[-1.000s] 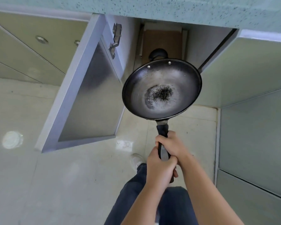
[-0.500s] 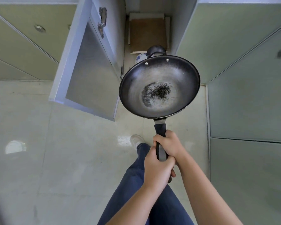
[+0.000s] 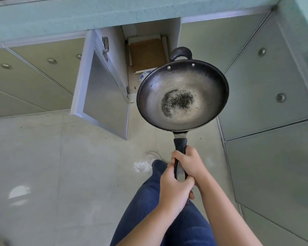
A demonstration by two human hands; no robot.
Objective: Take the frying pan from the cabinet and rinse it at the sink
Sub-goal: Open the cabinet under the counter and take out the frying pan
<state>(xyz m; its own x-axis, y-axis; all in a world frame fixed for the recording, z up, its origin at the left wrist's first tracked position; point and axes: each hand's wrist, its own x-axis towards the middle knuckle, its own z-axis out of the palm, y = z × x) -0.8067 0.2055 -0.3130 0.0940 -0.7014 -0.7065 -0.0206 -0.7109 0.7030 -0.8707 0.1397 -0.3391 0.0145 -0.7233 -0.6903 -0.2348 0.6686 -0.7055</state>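
Observation:
A black frying pan (image 3: 182, 96) with a dark speckled patch in its middle hangs level in front of me, outside the open cabinet (image 3: 146, 57). Both hands grip its long black handle. My right hand (image 3: 188, 161) is wrapped around the handle higher up, nearer the pan. My left hand (image 3: 174, 189) closes around the handle's end, just below the right one. A small loop handle sticks out of the pan's far rim. No sink is in view.
The cabinet door (image 3: 103, 89) stands open to the left of the pan. A wooden board (image 3: 148, 55) and a blue-patterned dish (image 3: 144, 76) lie inside. The green countertop edge (image 3: 114, 13) runs above. Closed cabinet fronts (image 3: 267, 82) stand at right. My leg and shoe are on the floor.
The view has tilted back up, so the countertop edge shows again. The pan has come a little to the right and away from the cabinet opening. Both hands keep their grip.

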